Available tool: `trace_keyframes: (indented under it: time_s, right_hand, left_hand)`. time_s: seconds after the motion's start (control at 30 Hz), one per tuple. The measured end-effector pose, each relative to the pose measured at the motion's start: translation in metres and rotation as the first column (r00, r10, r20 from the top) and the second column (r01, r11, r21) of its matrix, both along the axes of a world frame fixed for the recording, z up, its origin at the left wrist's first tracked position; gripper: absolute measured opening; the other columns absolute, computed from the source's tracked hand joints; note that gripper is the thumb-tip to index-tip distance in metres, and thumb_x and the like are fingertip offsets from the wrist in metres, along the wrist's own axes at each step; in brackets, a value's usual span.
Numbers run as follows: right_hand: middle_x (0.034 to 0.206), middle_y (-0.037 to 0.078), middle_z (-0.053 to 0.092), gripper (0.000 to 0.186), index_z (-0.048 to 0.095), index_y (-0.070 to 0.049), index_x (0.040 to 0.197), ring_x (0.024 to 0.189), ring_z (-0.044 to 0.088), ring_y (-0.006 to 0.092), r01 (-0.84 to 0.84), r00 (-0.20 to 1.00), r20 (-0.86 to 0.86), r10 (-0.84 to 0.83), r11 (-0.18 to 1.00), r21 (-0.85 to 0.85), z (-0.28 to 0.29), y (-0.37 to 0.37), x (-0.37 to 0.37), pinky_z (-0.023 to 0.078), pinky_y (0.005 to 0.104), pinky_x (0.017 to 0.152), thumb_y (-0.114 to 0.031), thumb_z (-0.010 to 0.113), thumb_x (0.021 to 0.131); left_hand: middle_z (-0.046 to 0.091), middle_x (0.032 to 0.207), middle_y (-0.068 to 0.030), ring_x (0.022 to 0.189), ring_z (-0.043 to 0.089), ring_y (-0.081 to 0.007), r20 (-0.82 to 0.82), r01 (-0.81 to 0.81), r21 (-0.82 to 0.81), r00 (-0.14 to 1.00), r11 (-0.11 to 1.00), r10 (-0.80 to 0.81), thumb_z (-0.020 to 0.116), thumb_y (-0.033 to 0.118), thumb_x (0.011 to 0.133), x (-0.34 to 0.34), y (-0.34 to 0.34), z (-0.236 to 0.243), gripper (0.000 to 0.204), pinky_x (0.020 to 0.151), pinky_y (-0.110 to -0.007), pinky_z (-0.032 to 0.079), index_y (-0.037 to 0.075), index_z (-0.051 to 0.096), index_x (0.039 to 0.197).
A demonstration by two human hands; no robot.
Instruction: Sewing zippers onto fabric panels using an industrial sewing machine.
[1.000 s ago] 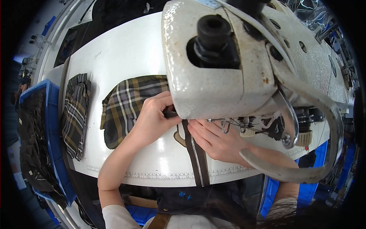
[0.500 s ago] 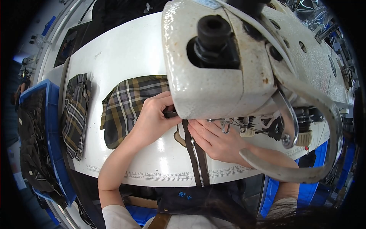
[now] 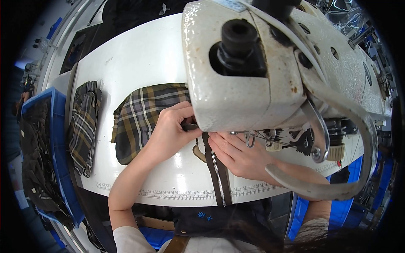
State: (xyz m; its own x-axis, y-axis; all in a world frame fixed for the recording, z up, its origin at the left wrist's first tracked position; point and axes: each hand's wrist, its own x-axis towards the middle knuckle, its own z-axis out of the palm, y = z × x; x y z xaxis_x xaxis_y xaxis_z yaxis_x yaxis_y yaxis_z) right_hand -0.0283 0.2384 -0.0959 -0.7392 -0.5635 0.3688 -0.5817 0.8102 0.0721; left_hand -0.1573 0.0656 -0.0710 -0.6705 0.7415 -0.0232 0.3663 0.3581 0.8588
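A dark zipper tape (image 3: 217, 179) with metal teeth runs from under the sewing machine head (image 3: 230, 101) down over the table's front edge. My right hand (image 3: 242, 154) lies on its right side, fingers stretched out and pressing near its top; some fingertips go under the machine. On the other side, my left hand (image 3: 173, 128) pinches dark fabric close to the machine's lower left corner. Plaid fabric (image 3: 139, 116) with a dark lower edge spreads out behind my left wrist and runs under the machine. The needle area is hidden by the machine head.
A folded plaid piece (image 3: 84, 128) lies at the table's left edge. Beyond it stands a blue crate (image 3: 63, 156) of dark fabric. A curved metal lever (image 3: 320, 192) hangs over my right forearm. A printed ruler (image 3: 168, 195) runs along the front of the white table (image 3: 114, 59).
Almost nothing differs. Both hands keep their places on the fabric and zipper tape; the view has shifted very slightly.
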Motion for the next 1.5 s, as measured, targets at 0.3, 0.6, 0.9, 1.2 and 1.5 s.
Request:
trace_keyframes:
  time_s: [0.3,0.6,0.9,1.2,1.5]
  right_hand:
    - [0.111,0.011,0.062,0.03,0.065,0.001,0.101,0.109,0.056,0.0212,-0.027,0.999,-0.035,0.027,1.0,0.005,0.01,0.0,-0.004,0.047,0.0287,0.08,-0.009,0.061,0.074]
    - [0.109,0.011,0.062,0.029,0.065,0.001,0.1,0.106,0.058,0.0215,0.019,1.0,-0.011,-0.02,0.997,-0.077,-0.013,0.0,0.004,0.047,0.0299,0.081,-0.01,0.061,0.073]
    - [0.105,0.013,0.062,0.028,0.066,-0.002,0.097,0.103,0.058,0.0234,-0.001,1.0,-0.023,0.002,0.999,0.05,-0.001,0.003,0.004,0.049,0.0304,0.078,-0.013,0.061,0.072]
    - [0.101,0.008,0.062,0.026,0.065,-0.004,0.096,0.098,0.057,0.0223,0.075,0.979,-0.192,-0.067,0.996,0.038,-0.017,-0.006,0.005,0.046,0.0359,0.073,-0.017,0.061,0.073]
    - [0.098,0.004,0.062,0.022,0.065,-0.006,0.092,0.098,0.057,0.0182,0.097,0.981,-0.18,-0.071,0.985,0.141,-0.008,-0.003,0.007,0.043,0.0375,0.075,-0.019,0.06,0.074]
  left_hand:
    - [0.052,0.074,-0.0079,0.062,0.048,-0.0165,-0.036,0.006,0.012,0.999,1.0,-0.005,0.068,-0.006,0.064,0.0,-0.001,-0.003,0.03,0.056,-0.03,0.042,-0.002,0.065,0.093]
    - [0.056,0.087,-0.0095,0.072,0.054,-0.0229,-0.348,0.062,0.139,0.938,0.988,-0.01,0.071,-0.009,0.056,0.011,-0.006,-0.013,0.039,0.063,-0.032,0.048,0.0,0.067,0.093]
    - [0.052,0.09,-0.013,0.074,0.05,-0.0261,-0.781,0.208,-0.041,0.603,0.977,-0.161,0.062,-0.002,0.051,0.025,-0.01,-0.017,0.03,0.064,-0.033,0.049,-0.006,0.061,0.08]
    - [0.049,0.088,-0.0138,0.074,0.05,-0.0257,-0.784,0.233,-0.055,0.592,0.971,-0.187,0.061,-0.002,0.053,0.024,-0.014,-0.021,0.03,0.061,-0.033,0.049,-0.009,0.061,0.082]
    - [0.051,0.091,-0.015,0.076,0.051,-0.0267,-0.771,0.253,-0.012,0.614,0.967,-0.17,0.063,-0.003,0.054,0.024,-0.011,-0.022,0.031,0.06,-0.034,0.05,-0.01,0.061,0.083]
